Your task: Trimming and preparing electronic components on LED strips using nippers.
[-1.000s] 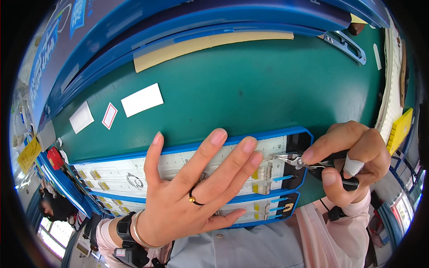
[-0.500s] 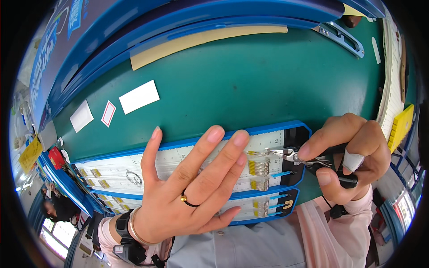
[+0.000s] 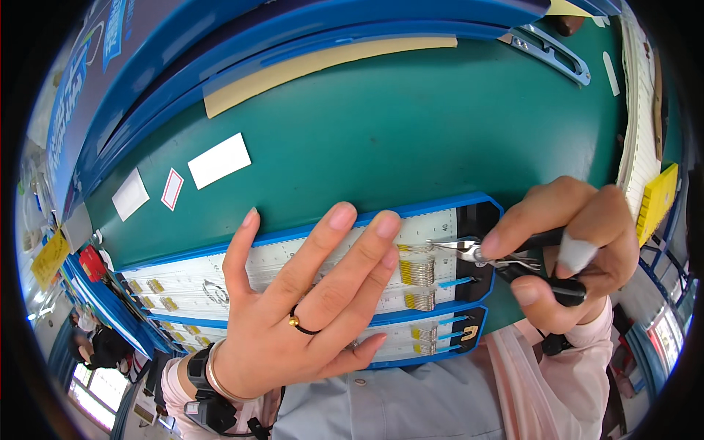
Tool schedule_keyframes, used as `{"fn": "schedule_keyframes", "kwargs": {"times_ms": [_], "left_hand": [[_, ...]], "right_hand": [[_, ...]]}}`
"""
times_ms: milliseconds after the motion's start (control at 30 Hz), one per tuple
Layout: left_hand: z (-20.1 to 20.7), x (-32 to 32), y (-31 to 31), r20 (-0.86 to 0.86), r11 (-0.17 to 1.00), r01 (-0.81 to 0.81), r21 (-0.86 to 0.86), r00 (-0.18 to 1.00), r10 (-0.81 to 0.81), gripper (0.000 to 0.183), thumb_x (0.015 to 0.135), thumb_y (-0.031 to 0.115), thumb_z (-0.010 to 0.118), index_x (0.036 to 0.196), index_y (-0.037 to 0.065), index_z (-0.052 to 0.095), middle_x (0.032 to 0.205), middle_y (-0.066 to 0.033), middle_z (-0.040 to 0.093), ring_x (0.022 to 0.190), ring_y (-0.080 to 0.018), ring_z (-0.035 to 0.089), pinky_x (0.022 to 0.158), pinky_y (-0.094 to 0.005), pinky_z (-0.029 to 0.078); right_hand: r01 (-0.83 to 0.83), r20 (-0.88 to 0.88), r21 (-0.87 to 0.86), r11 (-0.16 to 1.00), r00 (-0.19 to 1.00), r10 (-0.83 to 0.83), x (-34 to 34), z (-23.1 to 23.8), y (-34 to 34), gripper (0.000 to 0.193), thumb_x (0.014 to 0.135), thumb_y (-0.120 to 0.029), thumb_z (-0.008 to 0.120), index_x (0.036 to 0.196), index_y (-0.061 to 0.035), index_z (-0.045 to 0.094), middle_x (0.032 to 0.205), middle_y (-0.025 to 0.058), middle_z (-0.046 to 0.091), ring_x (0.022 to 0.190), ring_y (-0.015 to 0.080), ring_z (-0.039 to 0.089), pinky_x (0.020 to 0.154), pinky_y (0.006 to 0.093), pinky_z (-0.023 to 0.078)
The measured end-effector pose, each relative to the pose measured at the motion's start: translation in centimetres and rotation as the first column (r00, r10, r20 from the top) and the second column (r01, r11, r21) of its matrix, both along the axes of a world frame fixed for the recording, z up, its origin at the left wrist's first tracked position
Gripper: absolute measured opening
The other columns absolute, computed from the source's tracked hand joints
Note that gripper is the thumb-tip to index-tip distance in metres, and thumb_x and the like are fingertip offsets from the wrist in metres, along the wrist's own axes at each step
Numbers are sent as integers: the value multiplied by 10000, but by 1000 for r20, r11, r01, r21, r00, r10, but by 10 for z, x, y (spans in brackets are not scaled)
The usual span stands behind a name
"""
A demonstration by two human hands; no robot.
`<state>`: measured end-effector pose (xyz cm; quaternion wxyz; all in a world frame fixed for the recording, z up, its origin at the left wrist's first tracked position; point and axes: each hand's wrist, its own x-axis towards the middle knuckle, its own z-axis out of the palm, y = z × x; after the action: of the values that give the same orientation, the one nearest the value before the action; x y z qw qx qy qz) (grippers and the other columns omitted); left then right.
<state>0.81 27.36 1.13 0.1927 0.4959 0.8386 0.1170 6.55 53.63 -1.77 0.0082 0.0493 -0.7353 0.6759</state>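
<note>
Two long white boards with blue rims lie side by side at the near side of the green table. On the upper board [image 3: 447, 279], my left hand [image 3: 312, 293] lies flat with its fingers spread. It wears a dark cord ring with a gold bead. My right hand [image 3: 579, 249], a white wrap round one finger, is closed on black-handled pliers [image 3: 469, 250]. Their slim metal tips touch or nearly touch the top of a row of yellow-ended wire pieces [image 3: 417, 270]. More such wire pieces [image 3: 424, 342] sit on the lower board [image 3: 389, 355]. My left palm hides the boards' middle.
White paper slips [image 3: 219, 160] and a red-bordered label [image 3: 172, 189] lie at the left of the green table [image 3: 381, 132]. A blue metal-framed cutter [image 3: 554, 55] lies far right. Blue bins [image 3: 293, 37] run along the back, and a paper stack [image 3: 636, 103] stands at the right.
The view has shifted slightly, so most things sit a little further left. My left hand stays spread on the board, and the pliers stay in my right hand near the same wires.
</note>
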Motion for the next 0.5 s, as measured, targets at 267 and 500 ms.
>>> {"fn": "schedule_keyframes", "kwargs": {"times_ms": [267, 500], "left_hand": [[0, -1, 1, 7, 1000, -15, 25, 1000, 15, 651, 802, 496, 723, 1282, 64, 640, 1446, -122, 555, 1383, -339, 468, 1128, -654, 229], [-1, 1, 1, -9, 1000, -21, 14, 1000, 22, 668, 777, 510, 736, 1312, 120, 647, 1457, -106, 545, 1382, -331, 461, 1131, -641, 224]], "right_hand": [[3, 36, 8, 1000, 999, -4, 1, 4, 3, 386, 812, -87, 750, 887, -114, 372, 885, 221, 683, 715, 175, 640, 653, 260, 539], [-85, -43, 66, 994, 995, 88, 1, -3, 10, 377, 819, -95, 748, 867, -116, 374, 874, 226, 692, 688, 169, 635, 625, 247, 528]]}}
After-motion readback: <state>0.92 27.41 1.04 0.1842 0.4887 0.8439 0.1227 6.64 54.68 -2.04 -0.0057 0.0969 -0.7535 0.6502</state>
